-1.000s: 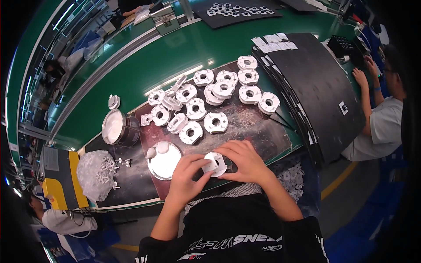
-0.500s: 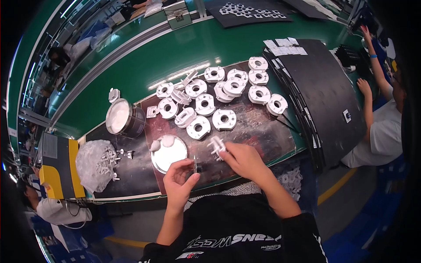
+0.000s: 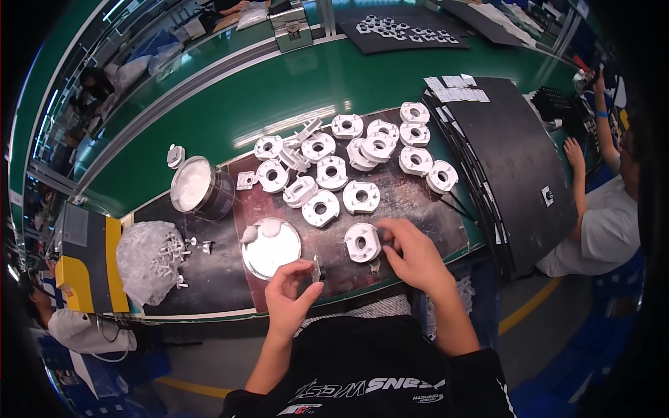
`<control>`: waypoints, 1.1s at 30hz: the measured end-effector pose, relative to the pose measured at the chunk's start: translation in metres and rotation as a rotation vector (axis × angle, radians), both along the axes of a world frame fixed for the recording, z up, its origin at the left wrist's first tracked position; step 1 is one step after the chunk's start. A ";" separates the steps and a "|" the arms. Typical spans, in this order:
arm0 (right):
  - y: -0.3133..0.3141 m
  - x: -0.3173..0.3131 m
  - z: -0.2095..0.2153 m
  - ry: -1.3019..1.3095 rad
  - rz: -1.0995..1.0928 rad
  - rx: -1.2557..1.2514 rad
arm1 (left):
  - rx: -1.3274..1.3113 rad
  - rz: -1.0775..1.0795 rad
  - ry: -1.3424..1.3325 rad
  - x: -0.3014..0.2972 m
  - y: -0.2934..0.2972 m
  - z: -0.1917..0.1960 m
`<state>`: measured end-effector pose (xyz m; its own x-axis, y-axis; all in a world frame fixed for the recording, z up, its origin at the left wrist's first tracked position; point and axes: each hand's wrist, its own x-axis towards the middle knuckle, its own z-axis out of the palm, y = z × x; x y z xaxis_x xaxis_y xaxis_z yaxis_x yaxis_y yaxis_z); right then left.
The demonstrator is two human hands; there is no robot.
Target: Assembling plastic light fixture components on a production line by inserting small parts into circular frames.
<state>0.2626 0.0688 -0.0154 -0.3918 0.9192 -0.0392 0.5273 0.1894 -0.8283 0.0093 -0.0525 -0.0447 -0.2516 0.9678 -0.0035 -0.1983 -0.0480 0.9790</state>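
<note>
My left hand is closed in a pinch on a small clear piece with a dark end, held upright above the table's near edge. To its right, a white round plastic housing with a central hole lies face up on the dark mat. My right hand is just beside its right edge, thumb and index finger apart. Whether a fingertip still touches the rim I cannot tell. Several similar white housings lie loosely grouped farther back. Left of the lone housing sits a round white lid with two pale lumps on it.
An open tin of white material stands back left. A clear bag of small white parts lies before a yellow-and-grey box. Stacked black boards rise at right, beside a co-worker. Another black board holds small parts.
The white housing in my right hand has been turned face up and set on the mat, and my right fingers have spread away from it. My left hand keeps its pinch.
</note>
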 end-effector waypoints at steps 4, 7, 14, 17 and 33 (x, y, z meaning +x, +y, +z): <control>0.023 -0.003 0.014 0.010 0.351 0.545 | 0.010 -0.027 0.025 -0.001 0.001 -0.001; 0.029 -0.005 0.004 -0.060 0.483 0.523 | 0.037 -0.028 0.049 -0.003 0.000 0.000; 0.007 -0.015 0.011 -0.035 0.316 0.494 | 0.030 0.005 0.107 -0.001 0.000 0.001; 0.025 -0.011 0.007 -0.111 0.363 0.500 | 0.035 0.004 0.244 -0.002 0.002 0.000; 0.004 -0.022 -0.015 -0.028 0.391 0.233 | 0.192 0.028 0.851 0.002 0.016 0.025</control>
